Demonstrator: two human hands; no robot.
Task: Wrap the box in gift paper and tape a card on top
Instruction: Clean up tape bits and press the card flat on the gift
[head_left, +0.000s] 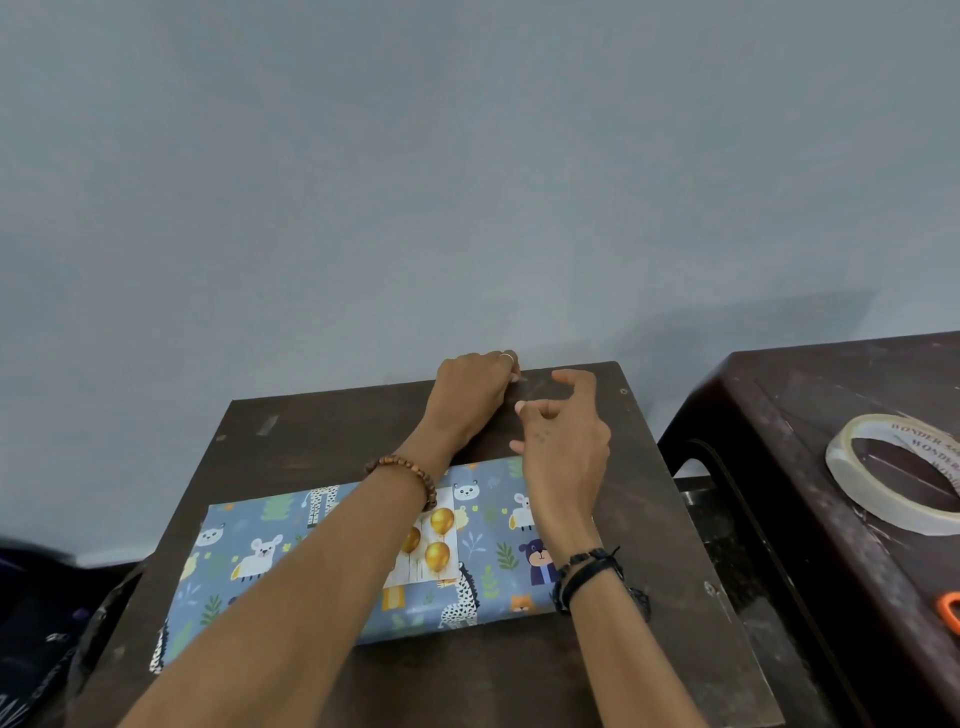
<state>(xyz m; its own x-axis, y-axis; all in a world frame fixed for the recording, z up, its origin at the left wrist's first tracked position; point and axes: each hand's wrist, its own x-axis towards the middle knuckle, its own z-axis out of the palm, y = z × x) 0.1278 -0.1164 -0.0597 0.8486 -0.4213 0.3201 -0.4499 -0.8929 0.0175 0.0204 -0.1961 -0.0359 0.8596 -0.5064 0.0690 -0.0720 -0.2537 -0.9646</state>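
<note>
lying flat on the dark wooden table (322, 426) is the wrapped box (291, 561), covered in blue gift paper with little animals and leaves on it. the box sits near the front of the table, and both arms reach over it. on top of the box, near its middle, lies a card (434, 540) with gold balloons on a white back; the left arm hides part of it. the left hand (470, 397) is at the far edge of the table, past the box, with its fingers curled down at the edge. it looks like it pinches something small there, but it is too tiny to tell what. this hand has a ring on one finger and a brown bead bracelet (405, 475) on the wrist. the right hand (563, 441) is up in the air just beside the left one, fingers half bent and spread, holding nothing. black bands (587, 574) go round its wrist. off to the right stands another dark table (779, 415), well apart from the box. on it lies a roll of tape (852, 478) with words printed inside the ring. an orange thing (949, 613) peeks in at the right edge, too cut off to name. a grey wall (467, 156) fills the back.
</note>
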